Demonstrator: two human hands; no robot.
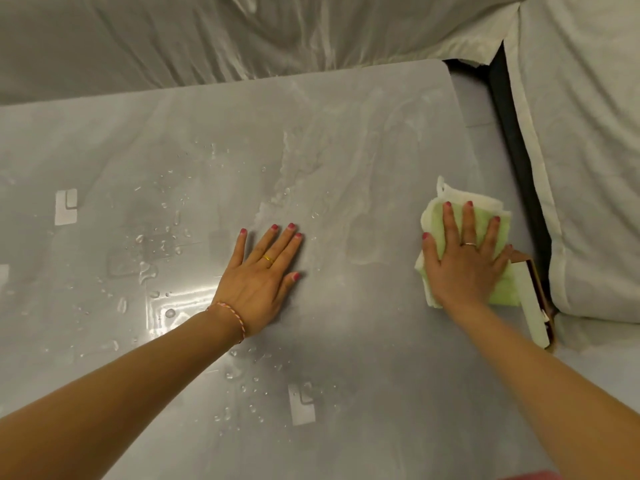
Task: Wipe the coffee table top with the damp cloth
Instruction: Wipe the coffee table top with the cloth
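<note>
The grey glossy coffee table top [214,140] fills most of the view. Water droplets [162,244] lie on its left and middle, and wet smear marks [346,188] run across its right half. My right hand [464,265] lies flat, fingers spread, pressing a folded green and white damp cloth [433,216] onto the table near its right edge. My left hand [263,275] rests palm down on the bare table at the centre, fingers spread, holding nothing.
A sofa draped in clear plastic and pale cloth [242,39] borders the table's far side, and a covered cushion [588,168] stands to the right. A small box [533,303] sits at the table's right edge beside the cloth. White markings [65,206] show on the table.
</note>
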